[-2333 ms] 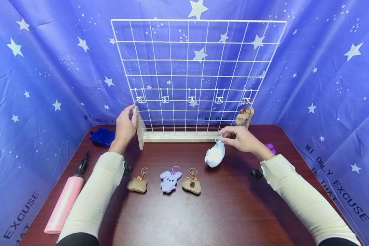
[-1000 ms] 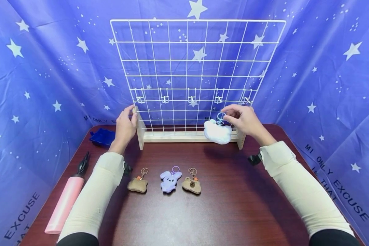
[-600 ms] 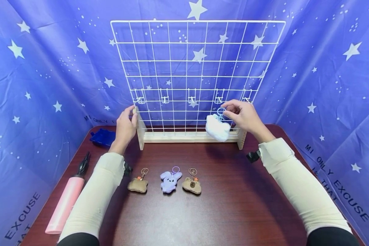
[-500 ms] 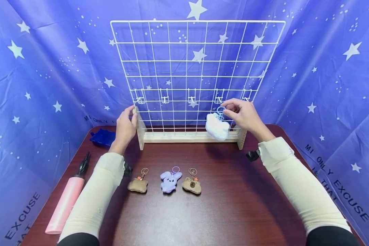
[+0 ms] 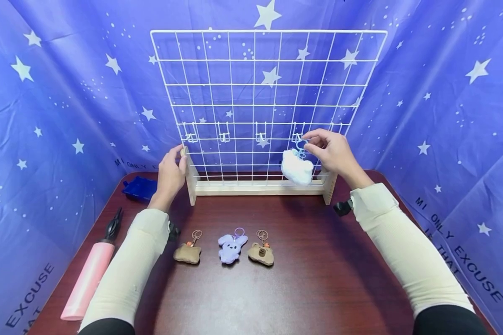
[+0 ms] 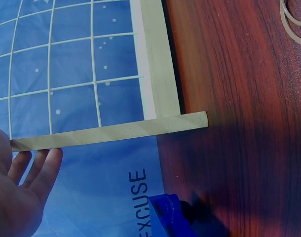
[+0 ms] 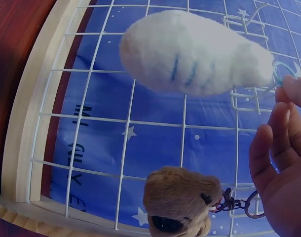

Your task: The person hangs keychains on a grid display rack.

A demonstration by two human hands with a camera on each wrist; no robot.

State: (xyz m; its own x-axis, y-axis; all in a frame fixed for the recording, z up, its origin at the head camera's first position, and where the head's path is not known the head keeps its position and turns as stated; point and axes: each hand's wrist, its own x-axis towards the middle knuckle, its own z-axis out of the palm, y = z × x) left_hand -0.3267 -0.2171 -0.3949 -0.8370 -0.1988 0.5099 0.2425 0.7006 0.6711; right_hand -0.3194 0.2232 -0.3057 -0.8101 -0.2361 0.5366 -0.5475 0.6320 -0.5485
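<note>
My right hand (image 5: 331,149) pinches the light blue ring of a white plush keychain (image 5: 297,168), which dangles in front of the white wire grid rack (image 5: 253,105). Its ring is right by a wire hook (image 5: 296,137); I cannot tell whether it touches. In the right wrist view, blue stripes mark the white plush (image 7: 190,54). Below it a brown plush keychain (image 7: 177,200) hangs by its ring at the rack's end; in the head view my hand hides it. My left hand (image 5: 172,170) grips the top of the rack's left wooden foot (image 6: 111,132) between thumb and fingers.
On the table (image 5: 318,279) lie a brown plush keychain (image 5: 187,254), a purple rabbit plush keychain (image 5: 231,249) and a brown bear-like one (image 5: 261,254). At left are a pink hand pump (image 5: 88,281) and a blue tray (image 5: 140,188). More hooks (image 5: 224,137) line the grid.
My right hand has lifted the white plush keychain from near the tabletop up to hook height, closer to the grid. The left hand has stayed on the wooden foot.
</note>
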